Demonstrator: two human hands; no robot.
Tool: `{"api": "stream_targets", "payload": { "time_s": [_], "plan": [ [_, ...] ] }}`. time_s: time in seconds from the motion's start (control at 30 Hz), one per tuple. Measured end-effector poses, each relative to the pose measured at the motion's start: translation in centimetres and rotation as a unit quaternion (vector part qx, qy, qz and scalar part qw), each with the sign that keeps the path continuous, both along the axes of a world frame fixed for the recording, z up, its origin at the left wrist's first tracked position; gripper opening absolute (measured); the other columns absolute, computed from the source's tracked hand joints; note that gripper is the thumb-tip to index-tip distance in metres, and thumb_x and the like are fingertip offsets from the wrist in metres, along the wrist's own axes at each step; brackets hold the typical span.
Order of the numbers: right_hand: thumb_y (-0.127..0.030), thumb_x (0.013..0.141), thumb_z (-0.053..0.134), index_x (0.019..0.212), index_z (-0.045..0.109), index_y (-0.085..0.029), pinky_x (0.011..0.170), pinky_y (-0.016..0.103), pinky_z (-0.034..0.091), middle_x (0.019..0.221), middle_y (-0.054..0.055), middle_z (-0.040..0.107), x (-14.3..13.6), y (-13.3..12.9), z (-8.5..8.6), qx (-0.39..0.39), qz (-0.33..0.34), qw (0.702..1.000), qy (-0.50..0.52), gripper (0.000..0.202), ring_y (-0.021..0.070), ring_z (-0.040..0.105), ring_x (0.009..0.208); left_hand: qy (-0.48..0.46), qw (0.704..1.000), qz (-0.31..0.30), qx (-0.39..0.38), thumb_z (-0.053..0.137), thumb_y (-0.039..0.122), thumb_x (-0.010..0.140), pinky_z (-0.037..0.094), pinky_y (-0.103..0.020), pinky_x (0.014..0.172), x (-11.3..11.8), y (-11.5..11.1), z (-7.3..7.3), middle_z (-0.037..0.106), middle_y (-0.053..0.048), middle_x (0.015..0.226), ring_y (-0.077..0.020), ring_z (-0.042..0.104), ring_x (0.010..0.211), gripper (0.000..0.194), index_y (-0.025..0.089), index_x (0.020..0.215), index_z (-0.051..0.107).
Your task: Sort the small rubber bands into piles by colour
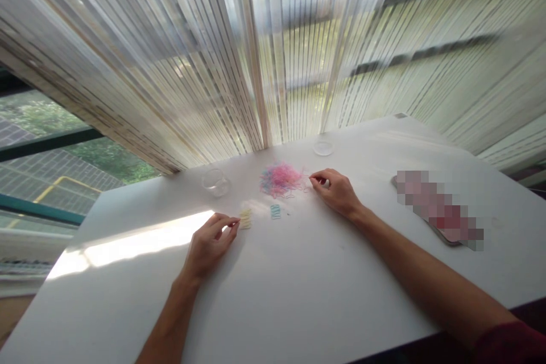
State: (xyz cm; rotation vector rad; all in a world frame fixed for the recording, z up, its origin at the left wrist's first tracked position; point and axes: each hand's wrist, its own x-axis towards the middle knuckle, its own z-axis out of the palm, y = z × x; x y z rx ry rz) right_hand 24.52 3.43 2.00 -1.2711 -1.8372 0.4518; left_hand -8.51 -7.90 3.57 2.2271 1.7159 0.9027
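Note:
A loose pile of pink, blue and purple small bands (280, 178) lies on the white table. My right hand (335, 190) is at the pile's right edge, thumb and forefinger pinched together; whatever is between them is too small to name. Several yellow bands (245, 218) lie in a small group, and my left hand (213, 242) touches their left side with its fingertips pinched. Right of the yellow group sits a small group of teal bands (275, 212), with a tiny dark bit (288, 214) beside it.
A clear round container (215, 183) stands behind my left hand, and a clear round lid (323, 149) lies behind the pile. A blurred pink phone-like object (439, 210) rests at the right of the white table (273, 296). Striped curtains (256, 57) hang along the back edge.

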Motion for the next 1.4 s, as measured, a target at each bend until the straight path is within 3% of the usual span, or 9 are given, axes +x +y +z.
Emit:
{"api": "stream_targets", "payload": {
  "time_s": [0.4, 0.57, 0.87, 1.4],
  "plan": [
    [-0.022, 0.084, 0.064, 0.083, 0.073, -0.020, 0.077, 0.031, 0.047, 0.080, 0.004, 0.067, -2.9, 0.8, 1.5, -0.030, 0.035, 0.995, -0.089, 0.009, 0.0183, 0.059, 0.077, -0.030, 0.999, 0.015, 0.016, 0.057, 0.033, 0.093, 0.046, -0.021, 0.059, 0.6, 0.1, -0.5, 0.067, -0.003, 0.088, -0.0086, 0.048, 0.057, 0.021, 0.020, 0.096, 0.073],
    [-0.019, 0.082, 0.066, 0.081, 0.073, -0.018, 0.080, 0.032, 0.047, 0.080, 0.006, 0.066, -4.3, 0.9, 1.1, -0.020, 0.003, 0.991, -0.130, 0.007, 0.0212, 0.058, 0.083, -0.042, 0.998, 0.009, 0.034, 0.057, 0.032, 0.092, 0.045, -0.020, 0.056, 0.6, 0.2, -0.5, 0.067, -0.003, 0.087, -0.0079, 0.047, 0.055, 0.020, 0.020, 0.096, 0.073],
    [-0.014, 0.081, 0.066, 0.081, 0.071, -0.019, 0.079, 0.033, 0.049, 0.078, 0.004, 0.064, -4.2, 0.7, -0.8, 0.033, 0.003, 0.998, -0.047, 0.007, 0.0200, 0.058, 0.079, -0.054, 0.998, 0.006, 0.043, 0.060, 0.030, 0.092, 0.044, -0.020, 0.056, 0.3, 0.3, -1.1, 0.065, -0.002, 0.087, -0.0073, 0.045, 0.055, 0.017, 0.019, 0.097, 0.072],
    [-0.014, 0.078, 0.062, 0.077, 0.068, -0.020, 0.072, 0.029, 0.049, 0.073, 0.001, 0.066, -4.0, 0.5, -0.7, 0.047, -0.004, 0.999, 0.008, 0.008, 0.0164, 0.062, 0.069, -0.064, 0.997, -0.009, 0.048, 0.061, 0.028, 0.092, 0.045, -0.020, 0.055, 0.5, 0.3, -1.1, 0.064, -0.002, 0.086, -0.0070, 0.046, 0.056, 0.015, 0.018, 0.098, 0.072]
  ]
}}
